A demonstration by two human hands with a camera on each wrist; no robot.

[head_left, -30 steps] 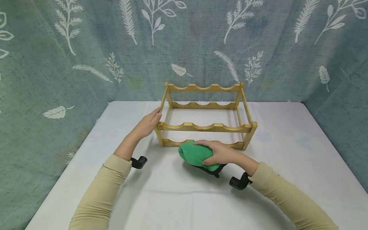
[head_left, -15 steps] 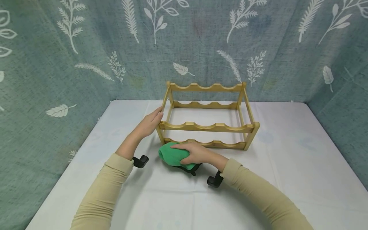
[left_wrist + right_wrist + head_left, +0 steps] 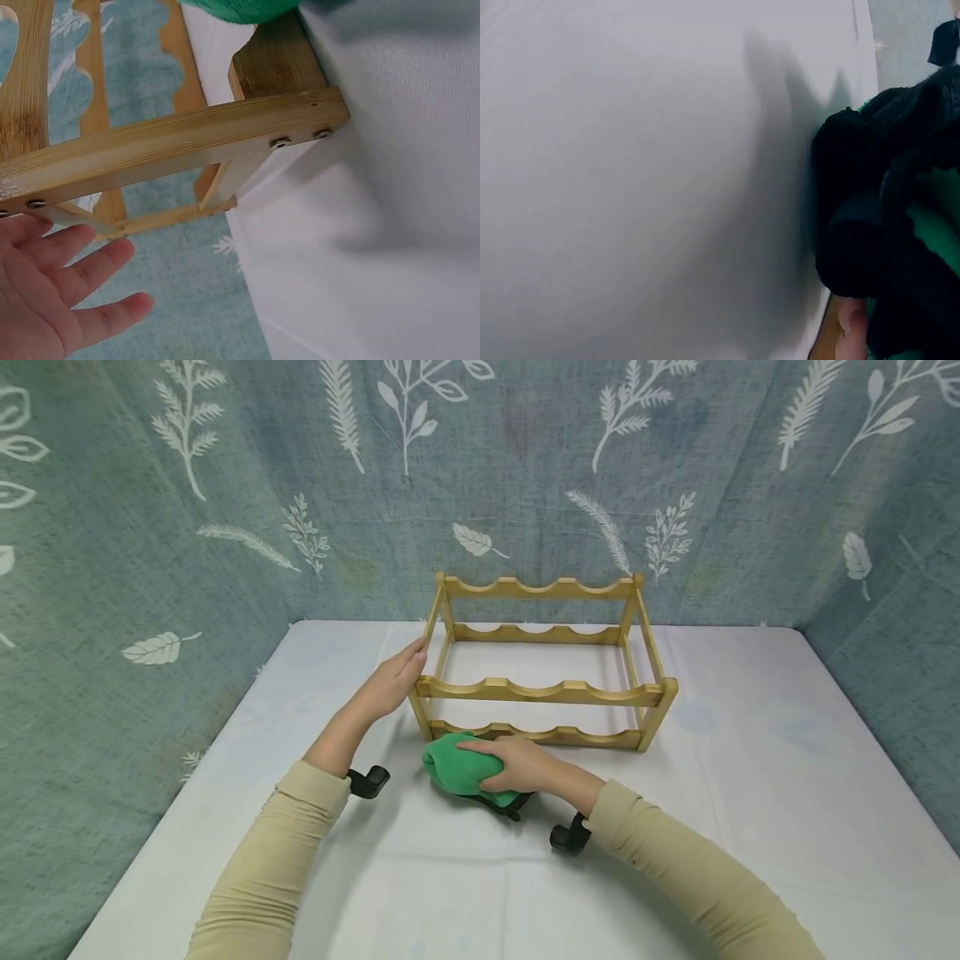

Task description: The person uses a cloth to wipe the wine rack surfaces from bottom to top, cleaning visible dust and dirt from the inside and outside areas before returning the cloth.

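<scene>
A two-tier wooden rack point(image 3: 536, 692) with scalloped rails stands on the white-covered table. My left hand point(image 3: 388, 683) rests against its left side near the front corner; in the left wrist view, the fingers point(image 3: 94, 274) are spread and extended beside the wooden post. My right hand point(image 3: 525, 764) grips a bunched cloth point(image 3: 459, 768), green and fuzzy with a black side. The cloth lies against the left part of the rack's lower front rail point(image 3: 570, 737). In the right wrist view its black folds point(image 3: 855, 247) hide most of the hand.
A white cloth point(image 3: 750, 793) covers the table. Behind and at both sides hangs a blue-green curtain point(image 3: 525, 510) with white leaf prints, close to the rack's back. Black wrist mounts point(image 3: 369, 782) sit below both hands.
My right hand with the cloth has slid left along the lower front rail, then slightly back right. My left hand has stayed at the rack's side.
</scene>
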